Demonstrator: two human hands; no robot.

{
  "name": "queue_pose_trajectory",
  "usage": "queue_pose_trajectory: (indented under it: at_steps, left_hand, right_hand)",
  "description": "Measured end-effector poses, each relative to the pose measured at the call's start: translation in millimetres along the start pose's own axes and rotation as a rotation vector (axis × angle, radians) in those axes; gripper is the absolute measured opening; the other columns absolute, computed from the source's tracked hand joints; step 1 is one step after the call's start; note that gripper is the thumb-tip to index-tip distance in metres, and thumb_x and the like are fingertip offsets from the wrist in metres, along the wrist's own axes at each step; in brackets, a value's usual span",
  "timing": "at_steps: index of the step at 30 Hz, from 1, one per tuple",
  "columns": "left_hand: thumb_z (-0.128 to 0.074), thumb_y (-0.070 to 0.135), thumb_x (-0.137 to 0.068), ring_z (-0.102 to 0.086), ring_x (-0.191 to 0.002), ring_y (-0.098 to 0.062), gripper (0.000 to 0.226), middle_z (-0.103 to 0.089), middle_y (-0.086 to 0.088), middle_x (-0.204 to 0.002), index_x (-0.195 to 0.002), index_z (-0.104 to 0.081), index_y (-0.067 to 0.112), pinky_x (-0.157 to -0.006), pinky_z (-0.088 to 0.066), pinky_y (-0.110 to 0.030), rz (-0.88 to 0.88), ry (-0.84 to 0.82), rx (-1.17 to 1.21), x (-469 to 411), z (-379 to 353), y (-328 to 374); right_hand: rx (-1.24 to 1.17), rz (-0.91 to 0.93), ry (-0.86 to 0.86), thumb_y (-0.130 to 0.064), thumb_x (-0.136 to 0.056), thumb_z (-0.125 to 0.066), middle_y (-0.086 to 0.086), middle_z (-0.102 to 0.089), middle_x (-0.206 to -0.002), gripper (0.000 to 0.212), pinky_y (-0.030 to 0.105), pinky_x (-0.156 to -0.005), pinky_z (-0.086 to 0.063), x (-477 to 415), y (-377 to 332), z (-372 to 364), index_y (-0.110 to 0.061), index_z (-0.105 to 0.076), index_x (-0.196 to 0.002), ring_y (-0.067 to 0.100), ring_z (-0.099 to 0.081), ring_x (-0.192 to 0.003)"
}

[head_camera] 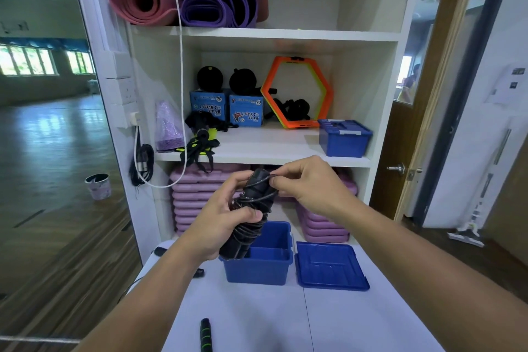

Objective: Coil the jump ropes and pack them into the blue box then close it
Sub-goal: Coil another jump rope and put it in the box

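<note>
Above the box (257, 276), a bit to its left, the rope (253, 208) is held as a black bundle: handles together w/ cord wound round them. The left hand (225, 217) is clenched round the bundle's middle, thumb across the front. The right hand (311, 188) pinches a loop of cord at the bundle's top end, fingers curled.

The long axis is steeply tilted: bottom end points down at the box's left rim, top end leans up and to the right (toward the right hand). So the box opening lies just below and slightly right of the grip, and the left hand is nearer, prob. the one to lower it in. Judging by the pinch, the last turn of cord isn't tucked yet.

The box is open, no rope showing inside. The lid (331, 266) lies flat just right of the box. Nearer the person than the box, a second handle (206, 333) w/ green bands lies on the table (357, 323), i.e. more rope to coil.
</note>
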State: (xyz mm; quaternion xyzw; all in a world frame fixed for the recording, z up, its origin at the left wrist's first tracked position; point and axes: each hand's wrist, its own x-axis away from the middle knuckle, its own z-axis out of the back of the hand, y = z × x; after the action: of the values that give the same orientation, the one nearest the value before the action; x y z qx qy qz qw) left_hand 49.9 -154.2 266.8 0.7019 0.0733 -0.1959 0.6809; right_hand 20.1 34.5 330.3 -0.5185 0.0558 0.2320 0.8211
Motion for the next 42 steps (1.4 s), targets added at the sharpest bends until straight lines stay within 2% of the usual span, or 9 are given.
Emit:
queue_pose_trajectory:
  at_steps: [3,8,15,19,25,29,32,35,42]
  left_hand:
    - [-0.068,0.003,-0.075,-0.065,-0.094,-0.015,0.056,-0.067,-0.004,-0.114,-0.118,-0.063,0.038,-0.076,-0.055,-0.028,-0.004,-0.011,-0.060,0.9,2.3,1.6]
    - [-0.069,0.011,-0.077,-0.066,-0.088,-0.018,0.055,-0.067,-0.004,-0.110,-0.124,-0.056,0.037,-0.074,-0.060,-0.033,-0.026,0.008,-0.254,-2.7,2.9,8.0]
    - [-0.071,0.005,-0.083,-0.063,-0.096,-0.027,0.059,-0.065,0.008,-0.110,-0.128,-0.054,0.038,-0.079,-0.055,-0.032,-0.083,0.011,-0.380,2.2,7.1,4.9]
    - [-0.070,0.009,-0.086,-0.059,-0.082,-0.021,0.057,-0.065,0.008,-0.104,-0.131,-0.052,0.038,-0.074,-0.053,-0.036,-0.121,0.007,-0.427,6.8,4.8,-0.1]
    - [-0.069,0.009,-0.085,-0.064,-0.098,-0.010,0.075,-0.064,0.011,-0.117,-0.144,-0.038,0.043,-0.084,-0.048,-0.021,-0.179,0.090,-0.449,10.1,1.6,-2.7]
    - [-0.066,0.021,-0.080,-0.057,-0.120,-0.012,0.073,-0.059,0.015,-0.129,-0.146,-0.042,0.042,-0.098,-0.045,-0.022,-0.265,0.166,-0.580,10.2,0.8,-4.1]
    - [-0.065,0.022,-0.073,-0.060,-0.106,-0.015,0.070,-0.060,0.010,-0.113,-0.140,-0.051,0.036,-0.089,-0.051,-0.028,-0.295,0.255,-0.601,6.0,1.0,-5.1]
    - [-0.063,0.029,-0.068,-0.056,-0.094,-0.013,0.064,-0.055,0.008,-0.098,-0.132,-0.057,0.036,-0.083,-0.047,-0.020,-0.329,0.321,-0.624,4.8,0.7,-3.1]
    - [-0.067,0.023,-0.063,-0.054,-0.105,-0.003,0.060,-0.050,0.003,-0.114,-0.118,-0.055,0.040,-0.089,-0.039,-0.007,-0.305,0.355,-0.594,4.1,6.7,-5.1]
  right_hand:
    - [0.043,-0.013,0.006,-0.019,-0.087,-0.069,-0.005,-0.078,-0.081,0.013,0.041,-0.085,-0.060,0.6,2.0,-2.6,-0.022,-0.082,-0.088,0.013,-0.075,-0.083]
    - [0.266,0.060,0.100,-0.024,-0.089,-0.063,0.000,-0.072,-0.062,0.026,0.044,-0.068,-0.060,0.3,-1.7,-7.4,-0.023,-0.075,-0.065,0.026,-0.069,-0.067]
    - [-0.068,-0.114,-0.137,-0.006,-0.094,-0.063,0.012,-0.077,-0.095,0.014,0.027,-0.082,-0.060,-3.3,-5.8,5.9,-0.005,-0.078,-0.095,0.019,-0.074,-0.092]
    - [-0.188,-0.151,-0.161,0.001,-0.089,-0.067,0.020,-0.074,-0.089,0.004,0.026,-0.076,-0.061,-0.8,-5.4,9.5,0.002,-0.069,-0.093,0.026,-0.074,-0.089]
    - [-0.260,-0.089,-0.071,-0.003,-0.091,-0.066,0.018,-0.074,-0.085,0.008,0.028,-0.071,-0.061,0.5,-1.2,-3.4,-0.008,-0.066,-0.084,0.022,-0.074,-0.081]
    - [0.184,0.122,0.081,-0.021,-0.094,-0.064,0.001,-0.074,-0.079,0.013,0.037,-0.073,-0.059,2.5,2.6,-15.9,-0.017,-0.066,-0.082,0.019,-0.070,-0.078]
    - [0.594,0.303,0.188,-0.028,-0.099,-0.049,-0.002,-0.057,-0.084,0.019,0.036,-0.068,-0.043,7.2,-4.9,-26.8,-0.016,-0.052,-0.084,0.022,-0.054,-0.079]
    - [0.629,0.340,0.113,-0.027,-0.103,-0.040,-0.001,-0.044,-0.085,0.017,0.035,-0.068,-0.034,6.5,-9.0,-31.4,-0.021,-0.041,-0.087,0.024,-0.046,-0.078]
    - [0.591,0.393,-0.010,-0.023,-0.102,-0.043,-0.001,-0.048,-0.081,0.019,0.037,-0.065,-0.035,-2.2,-5.0,-30.2,-0.017,-0.044,-0.083,0.020,-0.043,-0.074]
